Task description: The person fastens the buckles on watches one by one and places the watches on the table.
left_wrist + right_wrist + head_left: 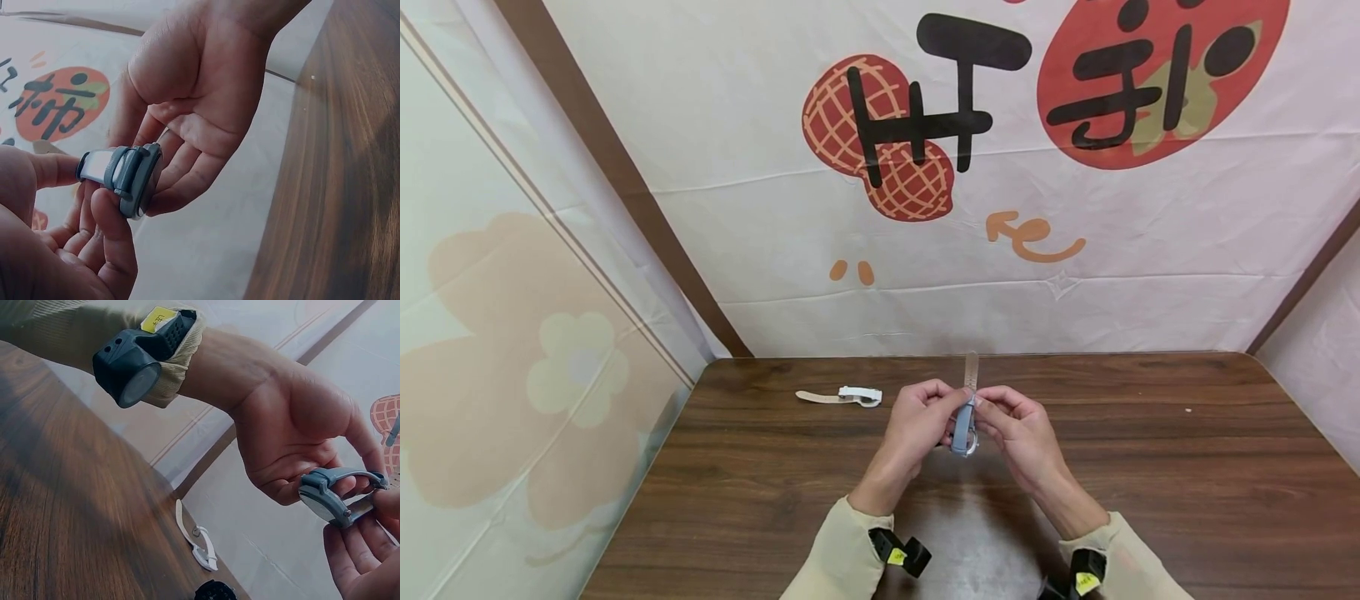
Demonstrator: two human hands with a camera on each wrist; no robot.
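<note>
A wristwatch with a blue-grey strap (962, 428) is held up over the table between both hands. My left hand (912, 425) pinches the strap with thumb and fingers from the left. From the other side my right hand (1021, 433) pinches the strap near the same spot. The strap bends into a loop behind the case, and its pale holed end (972, 369) points away from me. In the right wrist view the watch case (324, 503) lies by the left hand's fingertips. Fingers partly hide where the strap ends meet.
A white watch (860, 396) lies on the brown wooden table (1150, 467), left of the hands. Part of a black watch (214, 591) shows at the bottom of the right wrist view. A printed cloth (737, 225) hangs behind the table.
</note>
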